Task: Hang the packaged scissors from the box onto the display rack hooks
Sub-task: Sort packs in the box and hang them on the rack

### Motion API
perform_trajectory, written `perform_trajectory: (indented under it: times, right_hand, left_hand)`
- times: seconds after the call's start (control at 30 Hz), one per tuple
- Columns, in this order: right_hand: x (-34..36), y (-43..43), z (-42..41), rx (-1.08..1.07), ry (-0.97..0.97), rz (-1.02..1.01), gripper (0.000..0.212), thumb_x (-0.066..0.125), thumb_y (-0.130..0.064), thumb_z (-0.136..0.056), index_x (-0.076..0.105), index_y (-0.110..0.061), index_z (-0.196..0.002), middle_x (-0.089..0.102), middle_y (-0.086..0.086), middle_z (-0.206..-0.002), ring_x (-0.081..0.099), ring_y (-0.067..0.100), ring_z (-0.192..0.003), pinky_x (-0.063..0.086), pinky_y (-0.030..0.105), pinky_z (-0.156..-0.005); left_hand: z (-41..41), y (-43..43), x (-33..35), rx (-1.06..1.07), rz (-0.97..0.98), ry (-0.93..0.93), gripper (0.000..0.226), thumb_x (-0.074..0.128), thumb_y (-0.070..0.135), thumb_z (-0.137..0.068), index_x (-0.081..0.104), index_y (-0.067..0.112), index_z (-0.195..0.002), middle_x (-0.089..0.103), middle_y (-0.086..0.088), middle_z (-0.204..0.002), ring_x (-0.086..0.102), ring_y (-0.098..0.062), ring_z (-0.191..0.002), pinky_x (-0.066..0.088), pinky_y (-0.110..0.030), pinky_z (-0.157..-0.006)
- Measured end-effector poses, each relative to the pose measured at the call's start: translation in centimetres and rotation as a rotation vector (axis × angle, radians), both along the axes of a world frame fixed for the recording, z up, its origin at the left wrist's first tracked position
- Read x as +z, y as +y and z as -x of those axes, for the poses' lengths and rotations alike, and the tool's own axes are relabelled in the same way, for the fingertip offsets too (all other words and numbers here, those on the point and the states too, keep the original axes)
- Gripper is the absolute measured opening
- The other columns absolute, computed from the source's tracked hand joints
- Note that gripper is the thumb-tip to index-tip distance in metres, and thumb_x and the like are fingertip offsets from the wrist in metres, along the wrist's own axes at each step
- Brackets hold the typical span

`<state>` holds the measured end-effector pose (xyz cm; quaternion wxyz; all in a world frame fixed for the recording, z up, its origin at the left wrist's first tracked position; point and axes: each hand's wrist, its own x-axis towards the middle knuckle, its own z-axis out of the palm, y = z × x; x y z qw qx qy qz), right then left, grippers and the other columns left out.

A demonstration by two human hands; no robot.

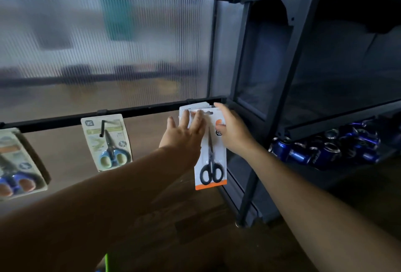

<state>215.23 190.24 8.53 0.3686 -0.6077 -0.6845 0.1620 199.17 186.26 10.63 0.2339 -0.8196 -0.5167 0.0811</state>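
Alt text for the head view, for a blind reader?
A black-handled scissors pack is held at the rack rail: the left hand flat on its top, the right hand gripping its right edge. Blue-handled scissors packs hang further left.

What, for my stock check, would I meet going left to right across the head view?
Blue-and-orange-handled scissors pack, blue-handled scissors pack, black-handled scissors on white-and-orange card, blue metal cans.

Head view, sole entry: we look forward, slightly downward, close on display rack rail point(141, 111); shelving unit point(288, 80) at right.
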Motion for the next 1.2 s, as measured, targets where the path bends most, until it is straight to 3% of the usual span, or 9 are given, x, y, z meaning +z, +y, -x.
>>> perform_trajectory:
  times: [0.2,0.4,0.57,0.67,0.77,0.93,1.1,1.2]
  right_hand:
    - [-1.4,0.7,-0.3,0.053,0.064,-0.038,0.063,0.049,0.004,-0.096,0.036,-0.030,-0.147,0.049,0.003,-0.127,0.051,0.006,-0.102,0.037,0.010,-0.080]
    - [-1.9,1.5,-0.4,0.044,0.059,-0.020,0.062,0.051,-0.003,-0.097,0.033,-0.032,-0.149,0.047,0.006,-0.136,0.053,0.014,-0.114,0.045,0.034,-0.100]
    - [-1.6,2.9,0.8,0.013,-0.066,-0.002,0.068,0.047,0.002,-0.097,0.024,-0.029,-0.153,0.040,0.008,-0.139,0.052,0.010,-0.105,0.045,0.026,-0.091]
    - [-1.4,3.8,2.1,-0.058,-0.221,0.022,0.076,0.044,0.009,-0.095,0.013,-0.025,-0.155,0.028,0.011,-0.147,0.053,0.023,-0.116,0.048,0.033,-0.089]
    - [-1.6,4.6,3.1,-0.095,-0.389,0.034,0.074,0.042,-0.001,-0.097,0.004,-0.023,-0.157,0.023,0.014,-0.147,0.052,0.033,-0.117,0.044,0.035,-0.081]
    - [-1.8,4.2,3.5,-0.138,-0.265,0.059,0.078,0.049,-0.016,-0.101,-0.007,-0.020,-0.155,0.031,0.015,-0.148,0.053,0.031,-0.114,0.041,0.031,-0.075]
    - [-3.1,-0.2,4.8,-0.190,-0.216,0.182,0.084,0.053,-0.027,-0.099,-0.007,-0.007,-0.154,0.020,0.018,-0.156,0.039,0.032,-0.134,0.038,0.037,-0.099]
    - [-4.5,-3.2,7.7,-0.111,-0.304,0.223,0.083,0.051,-0.036,-0.098,-0.003,-0.009,-0.155,0.026,0.020,-0.152,0.043,0.037,-0.128,0.040,0.042,-0.098]
  left_hand:
    - [-0.6,0.1,-0.8,0.005,-0.015,0.022,0.073,0.036,0.035,-0.103,-0.010,0.004,-0.151,-0.017,-0.017,-0.158,-0.006,-0.042,-0.146,0.018,-0.059,-0.111]
    - [-0.2,0.7,-1.2,0.018,0.013,0.051,0.073,0.035,0.035,-0.103,-0.011,0.005,-0.151,-0.018,-0.017,-0.159,-0.008,-0.041,-0.146,0.018,-0.059,-0.113]
    - [-0.3,1.7,-0.9,0.063,0.044,0.072,0.071,0.034,0.034,-0.104,-0.008,0.005,-0.152,-0.017,-0.016,-0.159,-0.006,-0.040,-0.147,0.019,-0.059,-0.112]
    - [-0.5,2.4,-1.1,0.080,0.051,0.093,0.071,0.033,0.037,-0.103,-0.007,0.005,-0.152,-0.016,-0.015,-0.159,-0.007,-0.040,-0.147,0.019,-0.060,-0.112]
    - [-0.7,2.9,-0.9,0.088,0.063,0.086,0.073,0.035,0.039,-0.102,-0.005,0.005,-0.152,-0.015,-0.015,-0.160,-0.007,-0.039,-0.147,0.019,-0.060,-0.112]
    - [-0.1,2.4,-0.8,0.085,0.065,0.058,0.076,0.034,0.044,-0.101,-0.006,0.004,-0.152,-0.016,-0.017,-0.159,-0.007,-0.039,-0.147,0.018,-0.060,-0.112]
    - [2.6,-0.4,-2.1,0.055,0.073,0.024,0.071,0.029,0.039,-0.103,-0.011,0.005,-0.151,-0.019,-0.016,-0.159,-0.009,-0.039,-0.147,0.015,-0.060,-0.113]
    - [5.5,-2.6,-3.3,0.063,0.061,-0.020,0.070,0.028,0.042,-0.103,-0.010,0.009,-0.152,-0.017,-0.012,-0.160,-0.009,-0.036,-0.147,0.015,-0.058,-0.115]
